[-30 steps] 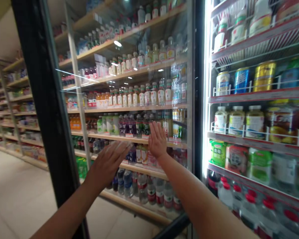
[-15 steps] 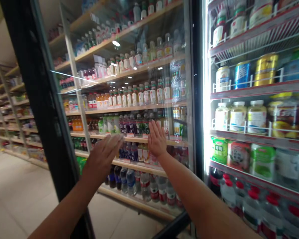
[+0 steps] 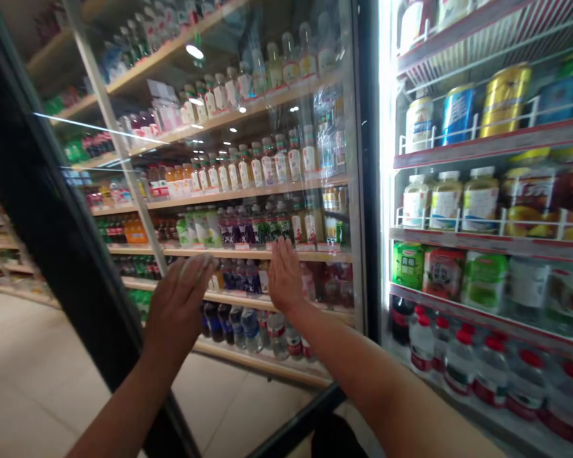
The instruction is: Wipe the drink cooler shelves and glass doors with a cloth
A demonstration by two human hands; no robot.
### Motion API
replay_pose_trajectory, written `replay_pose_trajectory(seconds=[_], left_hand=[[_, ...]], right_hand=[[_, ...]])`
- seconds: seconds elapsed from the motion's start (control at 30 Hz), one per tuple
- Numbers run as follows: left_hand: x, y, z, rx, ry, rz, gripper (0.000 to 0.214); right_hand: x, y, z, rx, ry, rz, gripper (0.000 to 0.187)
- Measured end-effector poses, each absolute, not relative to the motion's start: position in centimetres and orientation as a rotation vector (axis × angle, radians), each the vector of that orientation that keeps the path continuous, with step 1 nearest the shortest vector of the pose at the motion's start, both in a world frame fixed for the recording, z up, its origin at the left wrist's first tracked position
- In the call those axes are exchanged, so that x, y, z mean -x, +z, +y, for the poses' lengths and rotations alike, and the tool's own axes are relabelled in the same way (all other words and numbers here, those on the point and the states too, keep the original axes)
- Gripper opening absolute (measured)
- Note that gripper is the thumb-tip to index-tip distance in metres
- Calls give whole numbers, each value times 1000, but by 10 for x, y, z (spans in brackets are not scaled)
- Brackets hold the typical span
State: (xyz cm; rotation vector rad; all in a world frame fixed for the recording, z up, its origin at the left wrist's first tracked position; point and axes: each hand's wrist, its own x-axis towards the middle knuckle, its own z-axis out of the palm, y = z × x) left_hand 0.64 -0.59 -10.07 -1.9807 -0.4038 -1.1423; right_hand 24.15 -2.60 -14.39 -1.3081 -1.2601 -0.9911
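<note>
In front of me a tilted glass door (image 3: 248, 57) with a black frame (image 3: 42, 210) stands swung out from a lit drinks fridge. My left hand (image 3: 179, 296) is raised at the pane, fingers stretched out and held close together. Something pale shows by its fingertips, too small to name. My right hand (image 3: 285, 273) is flat at the glass to the right of it, fingers extended upward. Both seem to rest on the pane, though actual contact is hard to confirm. I see no object gripped in either hand.
Through the glass are wooden shelves (image 3: 248, 191) of bottled drinks. On the right, the fridge holds cans (image 3: 506, 98), white-capped bottles (image 3: 446, 200), and red-capped bottles (image 3: 489, 369) at the bottom. Pale floor tiles (image 3: 23, 356) lie at lower left.
The view has shifted, so the shelves and fridge stand higher and further left. My left hand has moved down and left in the picture; my right hand also sits slightly lower and further left.
</note>
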Motion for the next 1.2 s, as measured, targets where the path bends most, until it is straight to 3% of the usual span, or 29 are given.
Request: replay_pose_trajectory(seconds=[0.1,0.23,0.47,0.67,0.9,1.1,1.2], left_hand=[[-12,-122,-8,2009,-1172,-386,69],[-9,-155,-6,2149,-946,-199,68],[-10,-143,-12,2071,-1176,-414,68],[-14,-167,-14,2141,-996,-176,66],[-12,-89,-11,1961,-1279,-359,73],[-40,-132,-12,2122,-1192,-108,64],[-36,-121,-7,2126,-1133,-87,61]], right_hand=[[-234,-192,-30,1301,-1013,-1359,59],[-235,-222,-30,1297,-1031,-1387,61],[-219,-221,-30,1317,-956,-1289,67],[-203,-230,-38,1342,-852,-1268,66],[-206,-236,-35,1335,-927,-1255,66],[-208,-235,-37,1330,-950,-1285,67],[-212,-236,-41,1293,-947,-1325,66]])
